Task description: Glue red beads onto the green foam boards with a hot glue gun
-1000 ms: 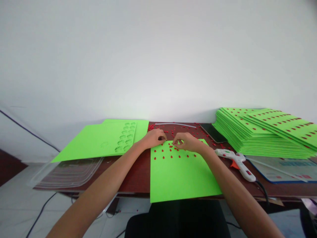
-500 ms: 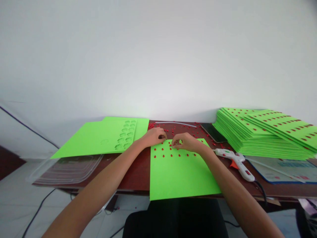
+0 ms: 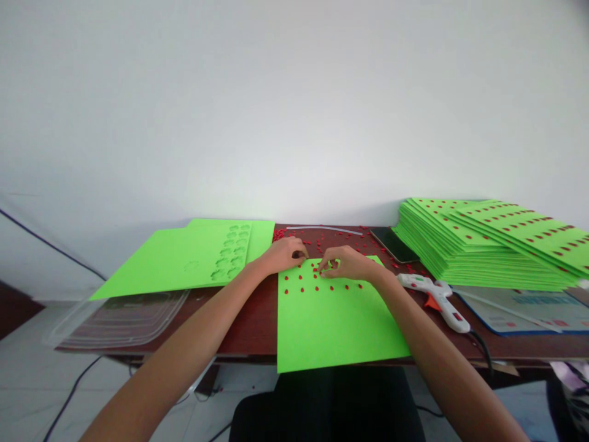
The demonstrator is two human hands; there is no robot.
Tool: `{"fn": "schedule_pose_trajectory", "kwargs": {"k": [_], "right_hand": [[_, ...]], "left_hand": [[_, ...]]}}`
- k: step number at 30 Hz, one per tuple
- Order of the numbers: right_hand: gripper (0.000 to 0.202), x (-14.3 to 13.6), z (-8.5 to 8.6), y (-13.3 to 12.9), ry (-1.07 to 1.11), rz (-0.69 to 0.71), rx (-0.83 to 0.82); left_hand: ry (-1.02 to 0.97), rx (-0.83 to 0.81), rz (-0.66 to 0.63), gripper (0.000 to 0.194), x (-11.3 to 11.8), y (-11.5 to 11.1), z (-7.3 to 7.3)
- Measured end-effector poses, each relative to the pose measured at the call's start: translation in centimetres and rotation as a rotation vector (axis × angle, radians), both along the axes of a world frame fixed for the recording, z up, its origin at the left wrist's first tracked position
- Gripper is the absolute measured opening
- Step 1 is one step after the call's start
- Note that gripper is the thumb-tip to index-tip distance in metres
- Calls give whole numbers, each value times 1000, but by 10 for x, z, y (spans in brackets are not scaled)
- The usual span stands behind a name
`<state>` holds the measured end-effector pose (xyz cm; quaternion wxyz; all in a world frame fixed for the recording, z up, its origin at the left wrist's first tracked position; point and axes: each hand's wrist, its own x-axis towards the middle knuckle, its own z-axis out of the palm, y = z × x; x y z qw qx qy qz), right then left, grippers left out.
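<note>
A bright green sheet (image 3: pixel 340 325) lies in front of me, with small red pieces (image 3: pixel 316 289) in rows across its upper half. Over its top left edge rests my left hand (image 3: pixel 286 254), the fingers curled toward the thumb; whatever they hold is too small or hidden to make out. My right hand (image 3: pixel 346 263) is bent down over the upper rows, thumb and fingers pinched together right beside some of the red pieces. What lies between those fingertips cannot be made out. Many loose red pieces (image 3: pixel 280 234) are scattered on the table behind both hands.
To the right stands a tall stack of green sheets (image 3: pixel 483 261) with red dots. A white glue gun (image 3: pixel 437 298) and a dark phone (image 3: pixel 394 245) lie before it. At left are green sheets (image 3: pixel 156 258) with cutouts, over a clear plastic lid (image 3: pixel 124 325).
The whole view has shifted very slightly. Both hands stay at nearly the same spots over the green sheet, the right one still pinched among the red pieces.
</note>
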<state>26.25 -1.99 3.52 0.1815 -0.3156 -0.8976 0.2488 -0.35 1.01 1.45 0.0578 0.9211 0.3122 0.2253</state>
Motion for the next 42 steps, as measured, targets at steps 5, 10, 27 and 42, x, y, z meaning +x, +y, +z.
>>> {"fn": "schedule_pose_trajectory", "kwargs": {"k": [5,10,27,42], "right_hand": [[13,-3,-4,1,-17,-37,62],[10,-7,-7,1,-31,-47,71],[15,-12,-3,-4,8,6,114],[7,-76,22,-70,92,172,90]], "left_hand": [[3,7,2,13,0,-1,0],[12,11,13,13,0,0,-1],[-17,-15,-20,12,-1,0,-1],[-3,-54,-33,13,-3,2,-2]]}}
